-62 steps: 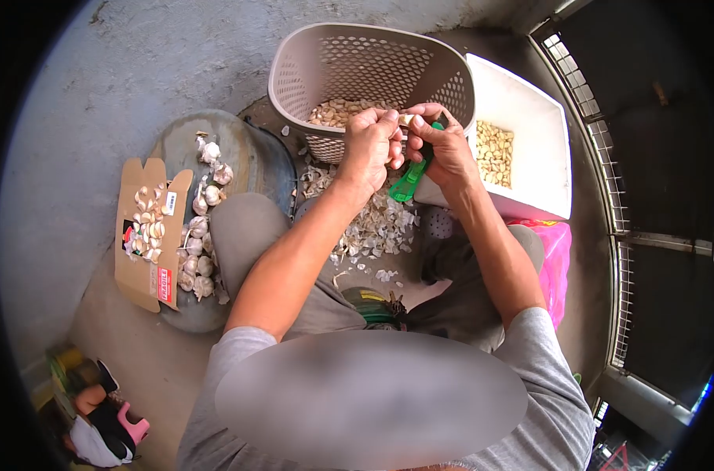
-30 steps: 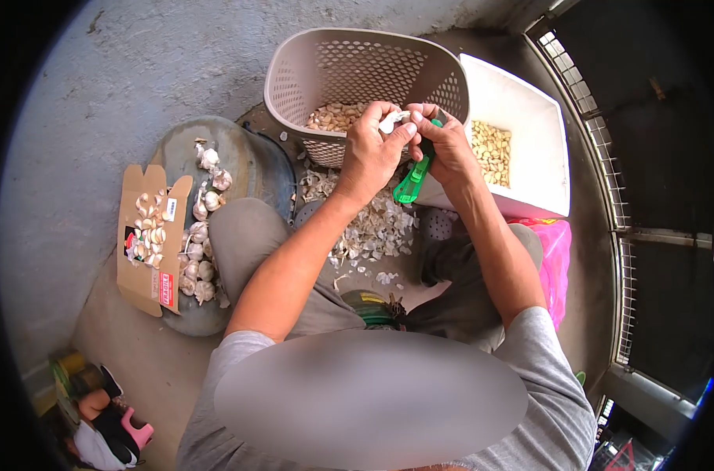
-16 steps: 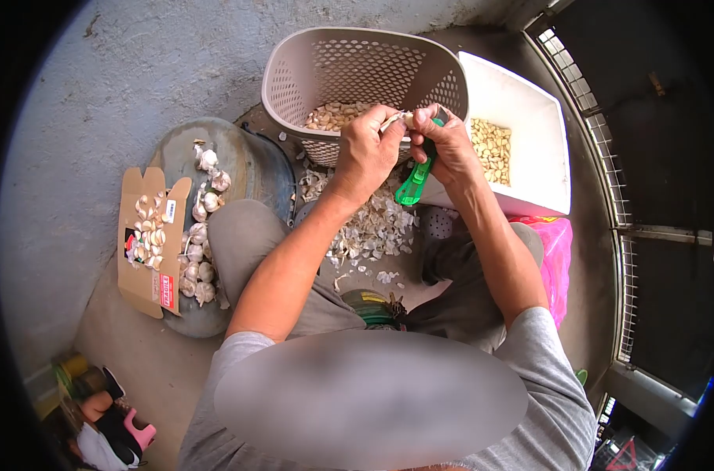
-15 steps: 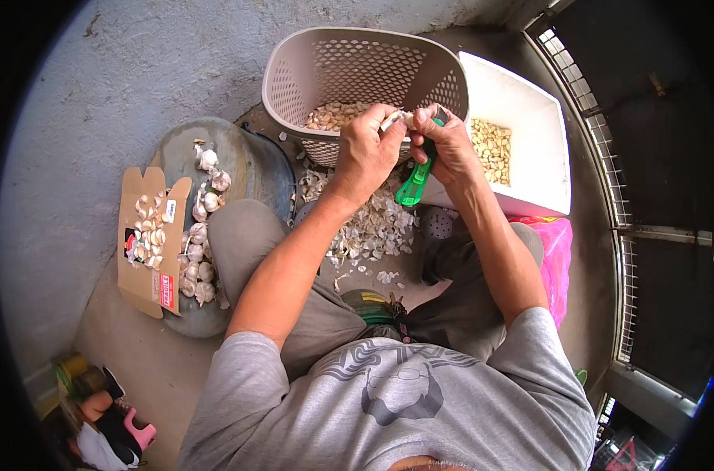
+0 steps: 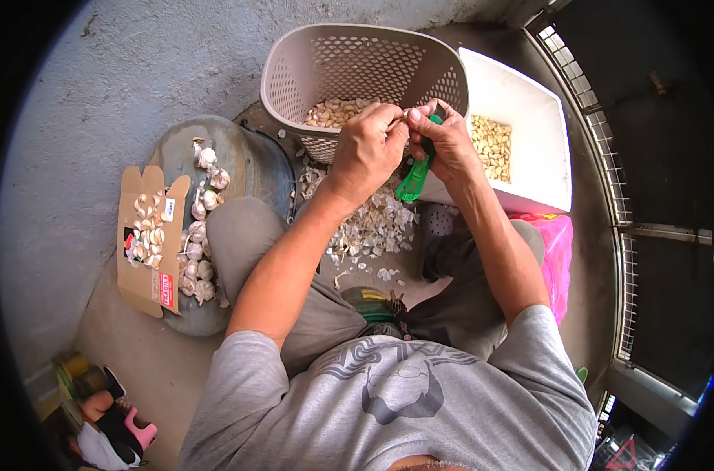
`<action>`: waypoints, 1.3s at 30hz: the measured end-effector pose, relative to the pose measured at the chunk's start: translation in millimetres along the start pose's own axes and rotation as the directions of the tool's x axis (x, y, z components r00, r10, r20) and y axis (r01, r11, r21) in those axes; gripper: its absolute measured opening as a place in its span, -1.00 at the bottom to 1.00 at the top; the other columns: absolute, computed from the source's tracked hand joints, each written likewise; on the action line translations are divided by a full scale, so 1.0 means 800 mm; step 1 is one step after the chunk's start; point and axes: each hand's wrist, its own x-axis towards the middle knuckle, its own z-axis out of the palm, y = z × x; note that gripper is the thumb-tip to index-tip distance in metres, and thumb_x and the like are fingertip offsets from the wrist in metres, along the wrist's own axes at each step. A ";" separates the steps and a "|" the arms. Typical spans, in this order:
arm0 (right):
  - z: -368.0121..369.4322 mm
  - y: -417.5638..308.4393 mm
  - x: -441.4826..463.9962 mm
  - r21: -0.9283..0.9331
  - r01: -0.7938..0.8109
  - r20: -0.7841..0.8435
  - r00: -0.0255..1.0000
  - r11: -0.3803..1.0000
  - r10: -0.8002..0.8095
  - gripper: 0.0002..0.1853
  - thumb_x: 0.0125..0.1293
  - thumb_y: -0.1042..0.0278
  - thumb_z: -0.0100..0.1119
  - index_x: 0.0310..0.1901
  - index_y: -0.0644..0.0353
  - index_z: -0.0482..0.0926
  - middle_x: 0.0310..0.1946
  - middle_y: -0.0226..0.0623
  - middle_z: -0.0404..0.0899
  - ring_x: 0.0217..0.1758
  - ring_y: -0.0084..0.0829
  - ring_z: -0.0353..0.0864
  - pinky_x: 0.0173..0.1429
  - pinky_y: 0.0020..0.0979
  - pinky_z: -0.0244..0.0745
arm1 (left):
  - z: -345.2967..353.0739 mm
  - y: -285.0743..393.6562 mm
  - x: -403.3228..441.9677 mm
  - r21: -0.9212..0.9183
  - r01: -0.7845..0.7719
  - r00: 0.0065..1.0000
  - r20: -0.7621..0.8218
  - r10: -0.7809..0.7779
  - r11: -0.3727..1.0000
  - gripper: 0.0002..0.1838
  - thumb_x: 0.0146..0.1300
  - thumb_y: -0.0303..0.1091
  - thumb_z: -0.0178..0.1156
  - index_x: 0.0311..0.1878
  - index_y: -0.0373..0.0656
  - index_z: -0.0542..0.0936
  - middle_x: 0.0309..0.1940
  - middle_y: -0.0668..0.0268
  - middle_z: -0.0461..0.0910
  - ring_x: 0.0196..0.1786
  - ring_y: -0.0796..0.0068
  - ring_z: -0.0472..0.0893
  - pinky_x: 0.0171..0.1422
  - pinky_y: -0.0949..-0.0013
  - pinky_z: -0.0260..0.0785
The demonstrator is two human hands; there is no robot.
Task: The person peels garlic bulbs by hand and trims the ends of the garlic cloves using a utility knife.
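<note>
My left hand (image 5: 366,153) is closed, its fingertips pinching a garlic clove (image 5: 405,115) that is mostly hidden by the fingers. Touching the same clove from the other side, my right hand (image 5: 451,149) is wrapped around a green utility knife (image 5: 413,182), whose handle hangs down below the palm. The blade cannot be made out. Both hands meet over the front rim of a taupe perforated basket (image 5: 286,94), which has many garlic cloves (image 5: 335,114) in its bottom. Below the hands, papery garlic skins (image 5: 376,228) cover the floor between my feet.
At the right, a white foam box (image 5: 537,149) holds peeled cloves (image 5: 492,145), beside a pink plastic bag (image 5: 557,259). On my left, a round upturned tub (image 5: 255,169) carries garlic bulbs (image 5: 196,251) and a cardboard piece (image 5: 129,286) with loose cloves. A wall (image 5: 153,71) rises behind.
My left hand has rolled over slightly, bringing its back up and covering more of the clove. Both hands stay close together; the knife remains in my right hand.
</note>
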 end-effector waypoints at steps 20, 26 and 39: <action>-0.016 -0.013 0.002 -0.044 -0.077 0.131 0.988 0.996 0.082 -0.80 0.41 0.47 0.36 -0.04 0.38 0.61 -0.32 -0.26 0.68 -0.48 -0.55 0.59 -0.52 -0.48 0.50 | -0.006 -0.007 0.007 -0.044 0.193 0.980 -0.045 -0.195 0.980 -0.82 0.37 -0.40 0.16 -0.23 -0.36 0.57 -0.47 0.16 0.63 -0.40 0.45 0.60 -0.27 0.24 0.48; -0.010 -0.020 -0.002 -0.106 -0.103 0.129 0.985 0.989 0.117 -0.75 0.45 0.55 0.23 0.09 0.47 0.54 -0.17 -0.10 0.72 -0.32 -0.37 0.77 -0.33 -0.39 0.76 | -0.008 -0.013 0.008 -0.125 0.226 0.969 -0.075 -0.236 0.966 -0.85 0.36 -0.42 0.16 -0.24 -0.34 0.58 -0.45 0.25 0.64 -0.51 0.56 0.56 -0.42 0.35 0.44; -0.027 -0.036 0.011 -0.165 0.019 0.004 1.000 0.986 -0.018 -0.72 0.43 0.29 0.40 -0.02 0.27 0.57 -0.44 -0.43 0.59 -0.53 -0.56 0.63 -0.58 -0.51 0.50 | -0.024 -0.005 0.009 -0.145 0.394 0.894 0.289 -0.342 0.908 -0.86 0.39 -0.42 0.22 -0.25 -0.30 0.65 -0.50 0.47 0.56 -0.53 0.78 0.39 -0.48 0.55 0.23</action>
